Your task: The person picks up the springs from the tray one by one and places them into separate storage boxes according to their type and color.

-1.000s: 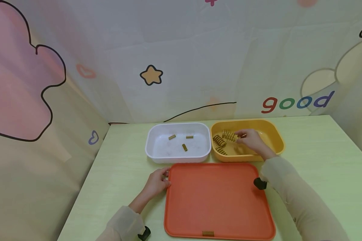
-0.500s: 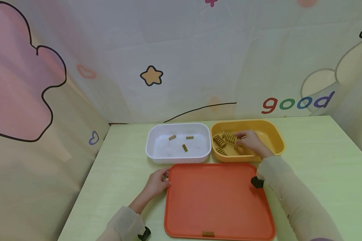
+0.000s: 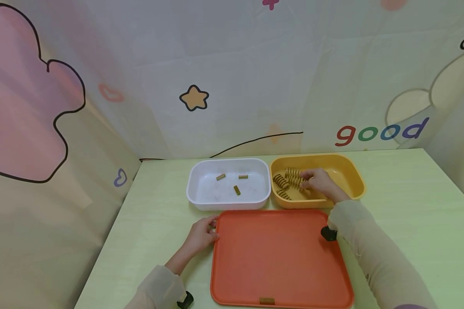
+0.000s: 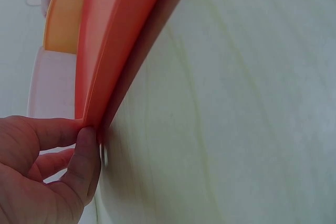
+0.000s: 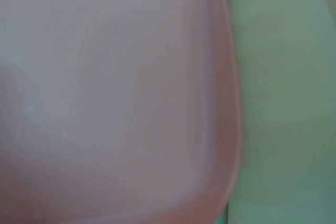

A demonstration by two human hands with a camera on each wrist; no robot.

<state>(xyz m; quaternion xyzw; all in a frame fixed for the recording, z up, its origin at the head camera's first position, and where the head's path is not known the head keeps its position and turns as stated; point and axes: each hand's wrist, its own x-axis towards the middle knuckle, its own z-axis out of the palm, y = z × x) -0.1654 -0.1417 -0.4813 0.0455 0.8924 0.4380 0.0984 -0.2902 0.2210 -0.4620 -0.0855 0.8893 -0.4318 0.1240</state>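
Note:
My left hand pinches the left rim of the orange-red tray, near its far corner. The left wrist view shows thumb and finger meeting at the tray's edge. Inside the yellow bin, my right hand is lowered over large brass-coloured coil springs, fingertips right at the nearest one; I cannot tell whether they grip it. Another large spring lies at the bin's left side. One small spring rests on the tray by its near rim. The right wrist view misses the right hand.
A white bin stands left of the yellow one and holds small springs. Both bins stand beyond the tray on the pale wooden table. A printed cloth hangs behind them.
My right hand has shifted slightly within the yellow bin, its forearm drawing a little left. The left hand and the tray have stayed put.

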